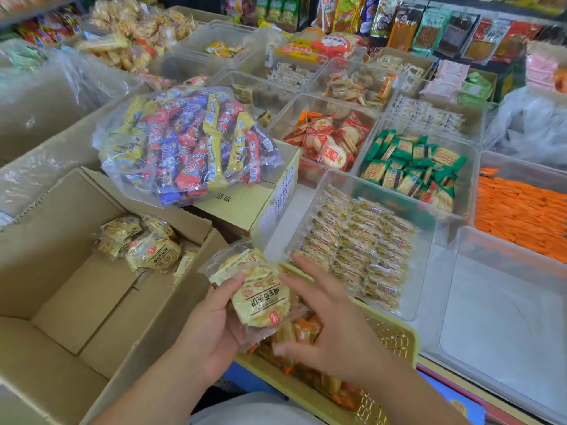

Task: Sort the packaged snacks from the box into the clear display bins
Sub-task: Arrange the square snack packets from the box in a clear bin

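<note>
My left hand point(211, 326) grips a small stack of pale yellow round-cracker packets point(260, 296) above the gap between the box and a basket. My right hand point(331, 326) hovers beside the packets with its fingers spread, fingertips touching or nearly touching the wrapper. The open cardboard box point(76, 289) at lower left holds several more of the same packets point(147, 243) in its far corner. A clear display bin point(408, 305) just beyond my right hand is packed with rows of similar packets point(356, 246).
A yellow plastic basket point(395, 335) with orange snacks sits under my hands. A clear bag of colourful bars point(190, 142) rests on a closed carton point(245, 204). More clear bins hold red point(328, 142), green point(414, 167) and orange point(521, 210) packets. One clear bin point(509, 314) at right holds nothing.
</note>
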Tool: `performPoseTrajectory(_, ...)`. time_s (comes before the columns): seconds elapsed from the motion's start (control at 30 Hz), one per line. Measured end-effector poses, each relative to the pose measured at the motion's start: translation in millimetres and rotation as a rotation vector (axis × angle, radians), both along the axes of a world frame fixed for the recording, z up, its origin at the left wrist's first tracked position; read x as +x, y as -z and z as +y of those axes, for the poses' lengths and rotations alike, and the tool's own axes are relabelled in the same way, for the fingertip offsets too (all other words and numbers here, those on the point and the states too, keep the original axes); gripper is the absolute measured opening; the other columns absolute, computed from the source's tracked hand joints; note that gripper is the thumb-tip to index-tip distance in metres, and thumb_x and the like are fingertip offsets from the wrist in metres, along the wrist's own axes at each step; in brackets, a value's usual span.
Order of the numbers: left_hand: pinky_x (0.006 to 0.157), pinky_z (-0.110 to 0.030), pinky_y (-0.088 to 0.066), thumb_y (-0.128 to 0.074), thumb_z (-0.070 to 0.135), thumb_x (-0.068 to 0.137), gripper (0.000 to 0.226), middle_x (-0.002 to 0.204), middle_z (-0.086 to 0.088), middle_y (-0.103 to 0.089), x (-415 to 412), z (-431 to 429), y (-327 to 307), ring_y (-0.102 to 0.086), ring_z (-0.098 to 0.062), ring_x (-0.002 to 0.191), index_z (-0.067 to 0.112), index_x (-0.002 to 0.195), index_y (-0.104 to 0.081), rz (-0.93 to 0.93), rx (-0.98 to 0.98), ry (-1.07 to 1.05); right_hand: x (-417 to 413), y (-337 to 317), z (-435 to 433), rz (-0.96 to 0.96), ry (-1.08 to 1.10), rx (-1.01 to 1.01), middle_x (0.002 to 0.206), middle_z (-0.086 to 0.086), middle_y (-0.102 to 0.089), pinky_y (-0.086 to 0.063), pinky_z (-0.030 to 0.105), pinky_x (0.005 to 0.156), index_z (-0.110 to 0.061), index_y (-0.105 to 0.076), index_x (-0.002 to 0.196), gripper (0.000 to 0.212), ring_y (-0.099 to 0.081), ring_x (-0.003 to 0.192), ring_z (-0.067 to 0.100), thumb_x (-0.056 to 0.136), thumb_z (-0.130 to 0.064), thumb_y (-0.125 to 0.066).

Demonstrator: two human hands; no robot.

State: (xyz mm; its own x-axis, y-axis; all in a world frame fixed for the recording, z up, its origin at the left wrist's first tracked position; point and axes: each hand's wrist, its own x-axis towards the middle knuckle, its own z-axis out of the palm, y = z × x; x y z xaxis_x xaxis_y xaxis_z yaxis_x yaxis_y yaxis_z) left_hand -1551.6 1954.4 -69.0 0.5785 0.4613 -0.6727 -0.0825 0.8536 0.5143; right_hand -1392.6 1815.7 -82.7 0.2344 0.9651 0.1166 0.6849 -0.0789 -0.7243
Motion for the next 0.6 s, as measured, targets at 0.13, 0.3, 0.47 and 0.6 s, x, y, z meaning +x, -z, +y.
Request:
performPoseTrajectory(0.13, 0.07, -0.056, -0.063, -0.076, 0.033, 0.085, 0.059, 0.127, -0.02, -0.071, 5, -5, -1, -0.073, -0.042, 0.104, 0.018, 0.139, -0.059, 0.008, 0.044, 0.119, -13, 4, 1, -0.144, -0.032, 0.125, 0.163, -0.007, -0.032, -0.043, 0.05, 0.109, -0.036, -0.052, 0.144, 0.064, -0.038, 0.144, 0.022, 0.086, -0.041, -0.075)
performPoseTrajectory(0.3, 0.074, -0.056, -0.064, -0.064, 0.058, 0.089, 0.05, 0.128, -0.019, -0.071, 8, -6, 2, -0.071, -0.042, 0.111, 0.022, 0.121, -0.076, 0.007, 0.008, 0.194, -9, 5, -6, -0.211, -0.035, 0.146, 0.156, -0.002, -0.045, -0.042, 0.04, 0.111, -0.029, -0.056, 0.144, 0.051, -0.047, 0.137, 0.023, 0.094, -0.03, -0.067)
performPoseTrajectory(0.47, 0.064, -0.045, -0.063, -0.056, 0.057, 0.092, 0.054, 0.121, -0.016, -0.075, 10, -2, 8, -0.075, -0.036, 0.103, 0.022, 0.131, -0.067, 0.127, 0.055, 0.171, 11, -3, -9, 0.065, 0.126, 0.107, 0.138, -0.01, -0.059, -0.045, 0.026, 0.107, -0.028, -0.059, 0.14, 0.04, -0.052, 0.129, 0.005, 0.103, -0.039, -0.051)
performPoseTrajectory(0.6, 0.06, -0.045, -0.063, -0.051, 0.047, 0.101, 0.043, 0.116, -0.017, -0.076, 8, 3, 12, -0.075, -0.037, 0.102, 0.021, 0.135, -0.059, 0.136, 0.078, 0.079, 50, -2, 10, 0.053, 0.357, 0.076, 0.118, -0.011, -0.067, -0.048, 0.015, 0.087, -0.026, -0.061, 0.137, 0.036, -0.061, 0.103, 0.0, 0.104, -0.036, -0.05)
